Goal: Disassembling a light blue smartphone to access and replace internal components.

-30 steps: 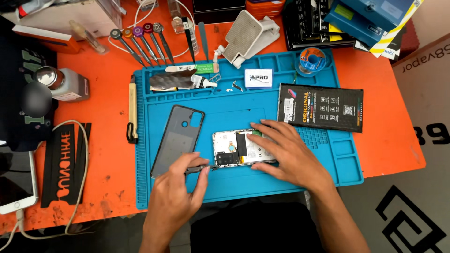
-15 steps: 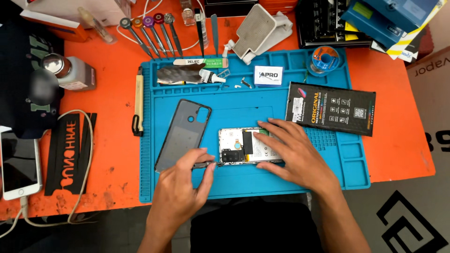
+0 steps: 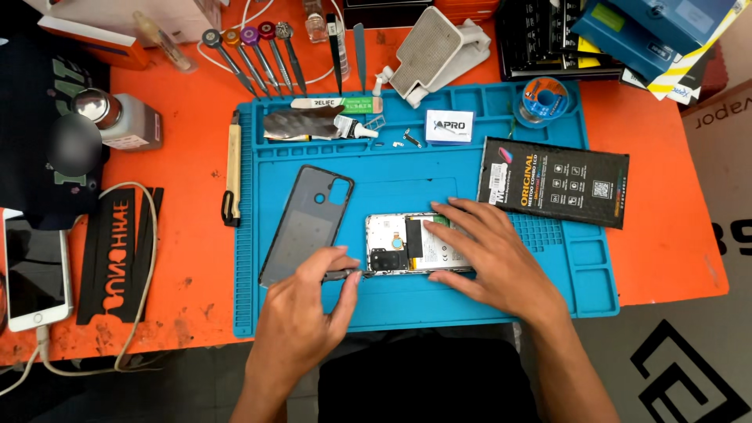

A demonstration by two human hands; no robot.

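– What materials and shapes are seen on the counter (image 3: pixel 196 141)?

– A blue mat (image 3: pixel 313 313) with moulded compartments is laid on the orange, scuffed counter. An opened phone (image 3: pixel 399 243), flat and rectangular with pale inner frame and dark parts exposed, is lain near the mat's middle. A dark grey back cover (image 3: pixel 301 227), smooth, with a camera cut-out, is set just beside it at a tilt. A glossy black flat box (image 3: pixel 556 182) is placed at the mat's far right.

– Where is the phone placed relative to the fingers?

– The right hand (image 3: pixel 493 254) is laid flat over the phone's right half, its fingers (image 3: pixel 450 210) spread and pressed on it. A thin dark tool (image 3: pixel 338 274) is pinched between thumb and forefinger of the left hand (image 3: pixel 301 321); its tip is brought to the phone's lower left corner. Whether the tip touches the frame cannot be told.

– What is changed against half a second ago?

– Hardly anything: the same pinch on the tool and the same spread hold on the phone are kept, and the cover, box and mat are left unmoved. Only the view is shifted slightly.
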